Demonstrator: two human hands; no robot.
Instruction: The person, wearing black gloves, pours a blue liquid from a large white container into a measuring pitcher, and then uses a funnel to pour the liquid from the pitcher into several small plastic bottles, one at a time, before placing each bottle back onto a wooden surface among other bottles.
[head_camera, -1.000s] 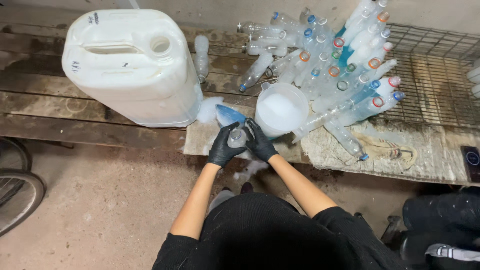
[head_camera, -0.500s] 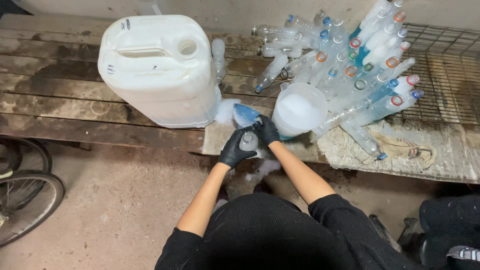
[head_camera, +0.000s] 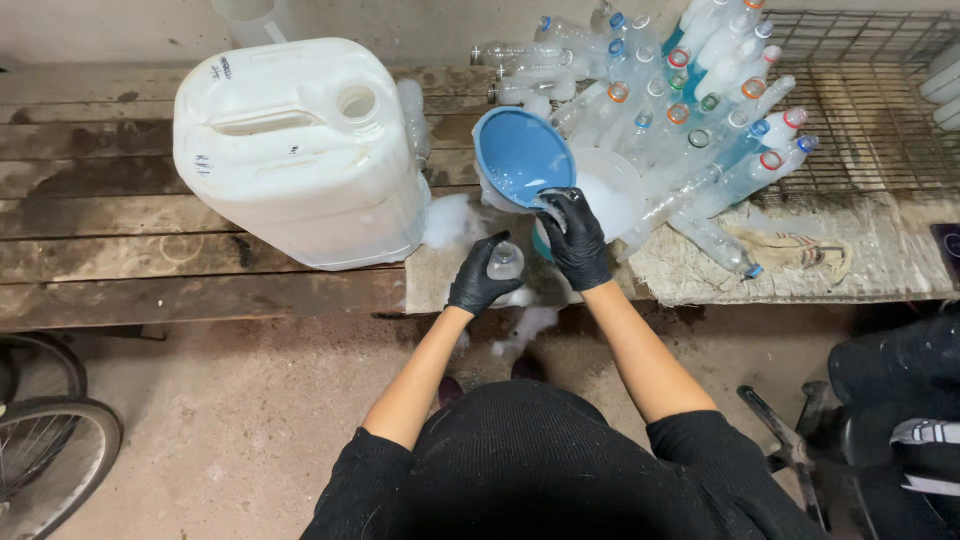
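I see a worn wooden surface (head_camera: 120, 210) carrying a big white plastic jerrycan (head_camera: 300, 150), upright with its round mouth open on top and small dark scribbles on its side. To its right lies a heap of clear plastic bottles (head_camera: 700, 130) with caps in blue, orange, red and green, spilling toward a wire rack (head_camera: 860, 90). A white bucket (head_camera: 615, 190) sits just before them. My black-gloved right hand (head_camera: 578, 240) grips a blue funnel (head_camera: 520, 155), tilted up over the bucket, likely so drips stay there. My left hand (head_camera: 485, 280) is closed around a small clear bottle (head_camera: 505, 258), upright at the surface's edge amid white foam.
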